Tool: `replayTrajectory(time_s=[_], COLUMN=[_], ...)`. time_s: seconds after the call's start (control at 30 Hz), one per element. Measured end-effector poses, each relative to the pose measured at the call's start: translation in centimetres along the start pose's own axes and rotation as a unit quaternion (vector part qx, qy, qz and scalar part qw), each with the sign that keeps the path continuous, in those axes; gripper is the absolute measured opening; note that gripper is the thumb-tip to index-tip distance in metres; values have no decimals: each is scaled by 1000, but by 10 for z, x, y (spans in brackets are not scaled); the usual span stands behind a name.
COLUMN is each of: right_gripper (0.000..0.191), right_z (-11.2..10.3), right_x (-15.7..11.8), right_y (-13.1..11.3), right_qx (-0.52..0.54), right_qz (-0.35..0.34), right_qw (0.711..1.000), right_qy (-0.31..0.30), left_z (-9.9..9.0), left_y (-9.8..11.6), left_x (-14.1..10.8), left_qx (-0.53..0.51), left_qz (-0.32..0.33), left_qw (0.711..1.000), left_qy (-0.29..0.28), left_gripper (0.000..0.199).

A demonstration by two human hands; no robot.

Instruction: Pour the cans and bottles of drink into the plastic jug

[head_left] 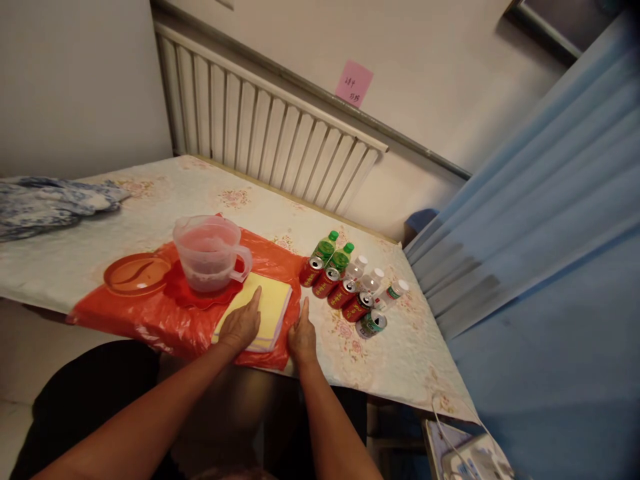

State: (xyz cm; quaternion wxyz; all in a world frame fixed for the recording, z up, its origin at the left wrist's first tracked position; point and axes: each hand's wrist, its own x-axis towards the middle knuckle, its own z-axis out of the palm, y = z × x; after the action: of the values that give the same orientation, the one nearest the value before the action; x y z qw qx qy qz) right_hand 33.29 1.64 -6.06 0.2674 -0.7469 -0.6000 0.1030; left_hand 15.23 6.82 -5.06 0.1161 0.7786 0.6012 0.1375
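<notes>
My left hand [243,324] rests on a folded yellow cloth [273,298] with a pale purple edge, one finger stretched forward and nothing visible in its grasp. Just right of the cloth, my right hand [303,335] stands on its side at the edge of a red plastic sheet [165,331], a finger pointing away from me; its lower fingers are partly hidden. Beyond the left hand, a clear plastic measuring jug [207,253] sits upright on a red scalloped dish [193,301]. Left of it lies a round orange lid or tray [133,275].
Right of the hands stand several red cans [326,283], a green can [371,325], green-capped bottles [325,248] and white-capped clear bottles [371,280]. A blue-patterned cloth [55,205] lies at the table's left. A radiator [270,127] and blue curtain [540,233] border the flowered tablecloth [395,367].
</notes>
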Motion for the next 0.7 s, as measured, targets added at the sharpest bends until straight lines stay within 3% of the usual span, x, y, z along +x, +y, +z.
replayTrajectory(time_s=[0.7], right_gripper=[87], right_z=[-5], right_x=[1], right_y=[-3], right_qx=[23], right_qz=[9], right_qw=[1000], right_qy=[-9], left_z=[-3], left_y=[2], left_x=[0], left_qx=[17], left_qz=[-8], left_qw=[1000], left_qy=[4], left_gripper=[65])
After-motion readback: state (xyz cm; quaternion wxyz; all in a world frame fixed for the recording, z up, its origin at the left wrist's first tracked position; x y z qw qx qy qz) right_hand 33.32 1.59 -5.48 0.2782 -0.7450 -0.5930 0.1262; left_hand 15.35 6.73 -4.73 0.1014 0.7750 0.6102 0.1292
